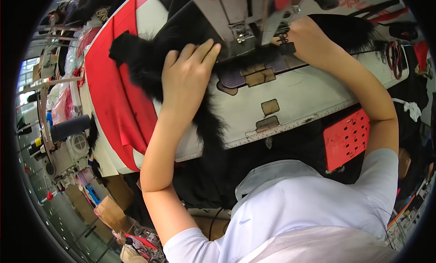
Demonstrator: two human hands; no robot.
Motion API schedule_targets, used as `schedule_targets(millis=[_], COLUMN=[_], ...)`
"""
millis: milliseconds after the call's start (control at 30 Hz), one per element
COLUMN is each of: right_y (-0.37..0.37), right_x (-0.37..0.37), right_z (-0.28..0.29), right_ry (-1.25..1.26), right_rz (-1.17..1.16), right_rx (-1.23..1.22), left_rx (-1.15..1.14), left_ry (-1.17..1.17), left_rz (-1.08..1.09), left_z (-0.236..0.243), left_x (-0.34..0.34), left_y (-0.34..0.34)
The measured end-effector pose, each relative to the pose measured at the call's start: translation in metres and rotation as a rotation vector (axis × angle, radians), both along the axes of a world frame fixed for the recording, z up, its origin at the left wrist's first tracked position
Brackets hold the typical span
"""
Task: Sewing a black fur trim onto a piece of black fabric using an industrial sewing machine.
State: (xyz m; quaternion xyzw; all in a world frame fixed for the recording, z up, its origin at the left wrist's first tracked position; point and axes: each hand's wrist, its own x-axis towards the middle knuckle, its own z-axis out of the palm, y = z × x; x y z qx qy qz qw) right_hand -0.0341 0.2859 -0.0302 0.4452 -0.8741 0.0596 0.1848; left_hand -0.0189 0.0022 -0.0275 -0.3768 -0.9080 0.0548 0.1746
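Black fabric (181,24) with a fluffy black fur trim (145,65) lies on the sewing machine bed, running under the needle area. My left hand (187,74) rests on it left of the presser foot (243,38), fingers spread and lying on the cloth. On the far side of the needle, my right hand (311,40) is closed at the black fur trim. Its fingertips are partly hidden behind the machine's metal parts. More black fur-edged cloth (340,29) extends beyond my right hand. A loose fur end (211,122) hangs over the table's near edge.
Red fabric (118,99) is draped at the left of the white table (245,113), which has a ruler strip along its near edge. A perforated red plate (347,140) sits below the right side. Scissors with red handles (396,61) lie at the right. Another machine (72,145) stands far left.
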Motion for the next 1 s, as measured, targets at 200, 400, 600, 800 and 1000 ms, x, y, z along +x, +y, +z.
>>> schedule_targets(millis=[200, 400, 600, 800, 1000], right_y=[0.008, 0.029, 0.009, -0.001, 0.004], right_x=[-0.004, -0.009, 0.005, -0.001, -0.002], right_z=[-0.012, -0.009, -0.004, -0.022, -0.027], right_ry=[0.083, 0.129, 0.166, -0.092, 0.011], right_rz=[0.135, -0.061, -0.101, 0.033, 0.119], right_rx=[-0.038, -0.003, 0.068, -0.067, -0.17], left_rx=[-0.072, -0.08, -0.155, -0.16, -0.275], left_ry=[-0.03, 0.071, 0.14, 0.17, 0.1], left_rz=[-0.104, -0.042, 0.018, 0.027, 0.009], left_z=[0.003, -0.005, -0.012, -0.006, 0.003], left_x=[0.037, 0.033, 0.021, 0.024, 0.039], left_y=[0.0, 0.038, 0.043, 0.039, 0.014])
